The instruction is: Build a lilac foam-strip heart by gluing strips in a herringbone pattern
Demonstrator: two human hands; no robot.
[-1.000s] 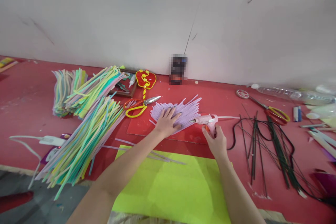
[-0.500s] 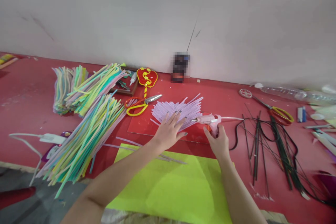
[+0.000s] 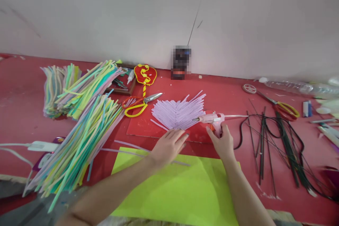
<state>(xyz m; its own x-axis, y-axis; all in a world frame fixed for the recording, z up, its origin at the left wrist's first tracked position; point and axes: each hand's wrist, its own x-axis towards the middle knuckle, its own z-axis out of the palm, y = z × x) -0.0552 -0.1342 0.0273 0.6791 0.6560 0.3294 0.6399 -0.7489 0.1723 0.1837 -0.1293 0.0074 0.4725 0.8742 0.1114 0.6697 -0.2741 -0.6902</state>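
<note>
A leaf-shaped piece of lilac pipe cleaners (image 3: 178, 111), laid in a V pattern, rests on a red board (image 3: 140, 129). My left hand (image 3: 169, 146) is at its lower tip, palm down, fingers stretched out and holding nothing that shows. My right hand (image 3: 222, 141) has thumb and fingers around the handle of a pink glue gun (image 3: 213, 118). The gun's nozzle points left, at the right edge of the lilac piece, and a clear glue stick sticks out behind. Loose lilac pipe cleaners (image 3: 124, 151) lie below, partly over a yellow-green sheet (image 3: 182, 190).
Bundles of pastel pipe cleaners (image 3: 79, 144) cover the left side, near a white plug (image 3: 42, 146). Scissors (image 3: 136, 107) and a red-and-yellow ornament (image 3: 145, 75) lie behind. On the right are dark wires (image 3: 262, 148), more scissors (image 3: 286, 110) and a plastic bottle (image 3: 288, 86).
My left hand has slid down off the middle of the lilac piece to its lower tip, uncovering the V pattern. My right hand stays at the glue gun. The view has shifted slightly.
</note>
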